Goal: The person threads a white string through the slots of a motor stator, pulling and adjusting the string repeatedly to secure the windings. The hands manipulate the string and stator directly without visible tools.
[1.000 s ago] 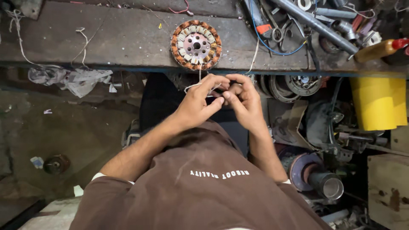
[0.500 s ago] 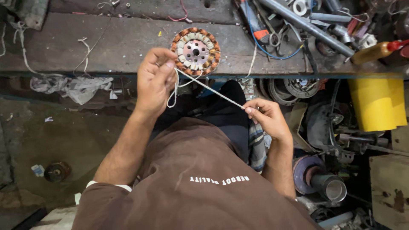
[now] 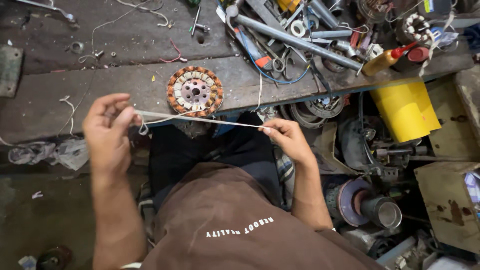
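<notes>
A white string (image 3: pixel 200 119) is stretched taut between my two hands, just in front of the workbench edge. My left hand (image 3: pixel 107 132) pinches its left end, where a small loop hangs down. My right hand (image 3: pixel 285 139) pinches the right end between thumb and forefinger. Just beyond the string, a round stator (image 3: pixel 195 91) with copper windings and a grey hub lies flat on the wooden workbench (image 3: pixel 100 95). I sit with a brown shirt and dark trousers below the hands.
Pipes, pliers, tape and a blue wire (image 3: pixel 280 75) clutter the bench's right end, beside a yellow squeeze bottle (image 3: pixel 385 60). A yellow bin (image 3: pixel 405 110), motor parts (image 3: pixel 370 205) and a wooden box (image 3: pixel 450 200) crowd the floor at right. A rag (image 3: pixel 55 152) lies at left.
My hands, joined together a second ago, have drawn apart sideways, pulling the string out long and level. The left hand has moved further left and down from the stator.
</notes>
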